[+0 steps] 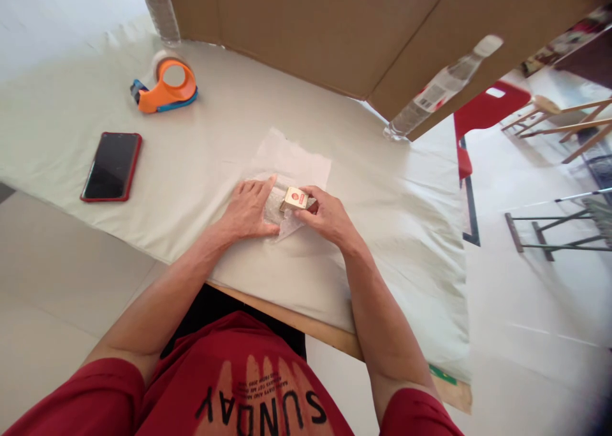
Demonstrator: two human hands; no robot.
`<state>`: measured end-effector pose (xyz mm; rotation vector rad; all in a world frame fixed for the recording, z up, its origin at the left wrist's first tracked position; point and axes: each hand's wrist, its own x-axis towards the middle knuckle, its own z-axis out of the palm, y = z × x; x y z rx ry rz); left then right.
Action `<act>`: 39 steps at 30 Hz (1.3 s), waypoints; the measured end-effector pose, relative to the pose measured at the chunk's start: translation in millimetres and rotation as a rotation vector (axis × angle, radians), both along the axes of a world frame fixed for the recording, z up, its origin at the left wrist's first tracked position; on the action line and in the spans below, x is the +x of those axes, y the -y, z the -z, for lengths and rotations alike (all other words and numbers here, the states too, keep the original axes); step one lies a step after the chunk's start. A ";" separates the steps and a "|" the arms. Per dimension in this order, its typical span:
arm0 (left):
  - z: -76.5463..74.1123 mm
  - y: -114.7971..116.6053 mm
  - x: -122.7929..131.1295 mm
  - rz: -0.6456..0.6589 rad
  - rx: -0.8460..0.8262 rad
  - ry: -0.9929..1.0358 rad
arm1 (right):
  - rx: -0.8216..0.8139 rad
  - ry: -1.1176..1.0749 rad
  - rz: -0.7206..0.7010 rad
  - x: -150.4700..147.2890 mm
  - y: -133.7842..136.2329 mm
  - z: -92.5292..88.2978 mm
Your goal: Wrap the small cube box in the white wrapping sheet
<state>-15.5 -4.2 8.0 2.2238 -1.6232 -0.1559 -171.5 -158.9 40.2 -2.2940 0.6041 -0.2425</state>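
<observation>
A small beige box (293,199) with a red round mark lies on a sheet of clear bubble wrap (292,162) in the middle of the cloth-covered table (201,168). My right hand (329,218) pinches the box from the right with thumb and fingers. Flat on the wrap just left of the box rests my left hand (249,208), fingers stretched out and pressing the wrap down. Part of the wrap folds up around the box under both hands.
An orange tape dispenser (167,87) sits at the back left, a red-cased phone (111,166) lies face up to the left. A big cardboard box (335,28) stands behind, with plastic bottles (440,88) beside it. Red chair and wooden furniture stand on the right floor.
</observation>
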 end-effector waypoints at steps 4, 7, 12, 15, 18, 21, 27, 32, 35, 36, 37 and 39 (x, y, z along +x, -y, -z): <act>-1.0 -0.3 -0.6 0.008 0.004 0.002 | 0.046 0.087 0.074 0.5 1.6 3.0; 0.0 -0.6 -1.2 0.013 -0.006 0.016 | 0.070 0.203 0.113 7.4 -1.2 9.8; 2.6 -0.2 -1.8 0.015 -0.023 0.008 | 0.094 0.128 0.035 17.2 -7.3 16.4; 2.8 0.1 -2.0 0.011 -0.022 -0.002 | 0.085 0.075 0.007 16.4 -8.2 15.5; 2.2 0.2 -2.0 0.014 -0.026 -0.009 | 0.085 0.076 0.010 14.4 -7.6 13.8; 1.6 0.0 -1.8 0.015 -0.025 -0.016 | 0.068 0.066 0.022 13.3 -7.3 12.9; -0.5 -0.5 -2.1 0.018 0.004 -0.007 | 0.080 0.071 0.004 12.0 -7.7 13.4; -0.5 -0.8 -2.8 0.011 -0.007 -0.013 | 0.103 0.072 0.010 11.5 -7.7 17.3; -0.2 -1.1 -2.4 0.016 -0.023 -0.022 | 0.105 0.094 0.033 8.2 -4.1 16.3; -0.2 -1.3 -2.0 0.020 -0.029 -0.026 | 0.107 0.112 0.060 6.2 -2.0 14.4; -0.3 -1.5 -1.6 0.024 -0.033 -0.031 | 0.115 0.132 0.089 3.7 0.3 11.5; -0.4 -1.8 -0.3 0.032 -0.038 -0.043 | 0.158 0.137 0.088 -2.3 5.4 3.3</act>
